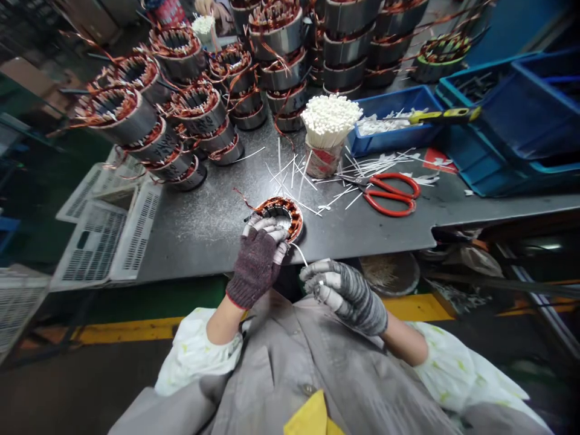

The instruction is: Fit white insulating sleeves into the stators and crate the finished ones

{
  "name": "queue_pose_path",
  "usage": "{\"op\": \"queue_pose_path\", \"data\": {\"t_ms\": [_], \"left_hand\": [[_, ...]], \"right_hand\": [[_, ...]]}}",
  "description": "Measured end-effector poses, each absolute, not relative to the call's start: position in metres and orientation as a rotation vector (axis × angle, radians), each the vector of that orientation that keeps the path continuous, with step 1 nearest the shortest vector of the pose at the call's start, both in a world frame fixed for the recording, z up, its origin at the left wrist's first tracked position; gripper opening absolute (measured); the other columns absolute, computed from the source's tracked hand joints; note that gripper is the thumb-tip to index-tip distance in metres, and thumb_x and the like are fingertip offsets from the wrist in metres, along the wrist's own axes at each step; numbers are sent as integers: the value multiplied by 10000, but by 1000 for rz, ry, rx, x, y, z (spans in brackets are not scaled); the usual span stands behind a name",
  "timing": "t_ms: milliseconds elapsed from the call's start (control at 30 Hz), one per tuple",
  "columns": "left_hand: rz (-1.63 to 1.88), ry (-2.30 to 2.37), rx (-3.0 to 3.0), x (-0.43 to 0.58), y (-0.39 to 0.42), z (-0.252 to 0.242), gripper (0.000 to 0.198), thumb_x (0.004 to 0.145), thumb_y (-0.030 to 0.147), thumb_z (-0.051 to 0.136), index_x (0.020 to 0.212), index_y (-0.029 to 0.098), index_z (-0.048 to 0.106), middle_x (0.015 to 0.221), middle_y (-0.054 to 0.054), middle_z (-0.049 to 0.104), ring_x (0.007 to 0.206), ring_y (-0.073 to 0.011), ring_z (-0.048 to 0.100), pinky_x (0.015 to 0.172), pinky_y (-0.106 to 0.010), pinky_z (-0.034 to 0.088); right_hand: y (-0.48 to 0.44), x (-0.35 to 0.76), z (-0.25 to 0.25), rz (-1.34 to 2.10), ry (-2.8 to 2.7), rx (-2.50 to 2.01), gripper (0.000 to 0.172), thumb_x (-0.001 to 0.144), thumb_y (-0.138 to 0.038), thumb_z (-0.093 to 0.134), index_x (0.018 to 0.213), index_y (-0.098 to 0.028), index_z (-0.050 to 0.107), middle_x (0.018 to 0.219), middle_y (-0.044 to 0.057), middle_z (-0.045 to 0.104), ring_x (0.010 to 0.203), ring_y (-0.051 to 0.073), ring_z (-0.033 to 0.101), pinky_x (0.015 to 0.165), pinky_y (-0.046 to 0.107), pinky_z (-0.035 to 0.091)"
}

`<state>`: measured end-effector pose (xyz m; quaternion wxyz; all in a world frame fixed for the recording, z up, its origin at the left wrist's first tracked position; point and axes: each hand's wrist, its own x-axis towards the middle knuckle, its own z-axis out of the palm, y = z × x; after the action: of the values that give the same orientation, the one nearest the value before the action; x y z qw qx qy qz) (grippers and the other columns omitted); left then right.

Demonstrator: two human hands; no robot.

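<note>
A motor stator (295, 222) with copper windings lies near the table's front edge, its round opening facing up. My left hand (258, 260), in a dark purple glove with whitish fingertips, grips the stator's near left rim. From the stator's near side a thin white cord (299, 254) runs down to my right hand (344, 293). That hand, in a grey striped glove, has its fingers curled closed around the cord's end, just off the table edge. A copper lead (242, 196) and a dark sleeve stick out at the stator's left.
Stacked stators (149, 145) stand at the back and left. Beyond the stator are a bundle of white sticks (328, 127) in a holder, loose white strips (290, 169) and red-handled scissors (392, 193). Blue bins (394, 103) occupy the right; white crates (109, 223) the left. Another person's hand (203, 7) shows far back.
</note>
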<state>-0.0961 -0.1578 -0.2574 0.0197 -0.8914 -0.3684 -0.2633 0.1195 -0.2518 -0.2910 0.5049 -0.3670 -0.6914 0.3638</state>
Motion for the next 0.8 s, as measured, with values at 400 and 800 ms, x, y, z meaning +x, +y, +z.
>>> {"op": "queue_pose_path", "data": {"t_ms": [400, 800], "left_hand": [[-804, -1116, -2756, -95, -156, -257, 182, 985, 197, 540, 1149, 184, 618, 1133, -89, 715, 1230, -258, 617, 1183, -537, 413], [-1214, -1521, -2556, -83, -164, -269, 402, 963, 318, 622, 1350, 219, 574, 1293, -100, 691, 1286, -264, 592, 1102, -460, 468]], "right_hand": [[-258, 110, -290, 721, -1680, -918, 164, 1009, -204, 541, 1026, -227, 702, 1014, 41, 753, 924, 138, 718, 856, 267, 595], [-199, 85, -297, 1135, -1116, -1049, 304, 887, -531, 697, 959, -239, 743, 847, 36, 762, 741, 180, 717, 699, 327, 615]]}}
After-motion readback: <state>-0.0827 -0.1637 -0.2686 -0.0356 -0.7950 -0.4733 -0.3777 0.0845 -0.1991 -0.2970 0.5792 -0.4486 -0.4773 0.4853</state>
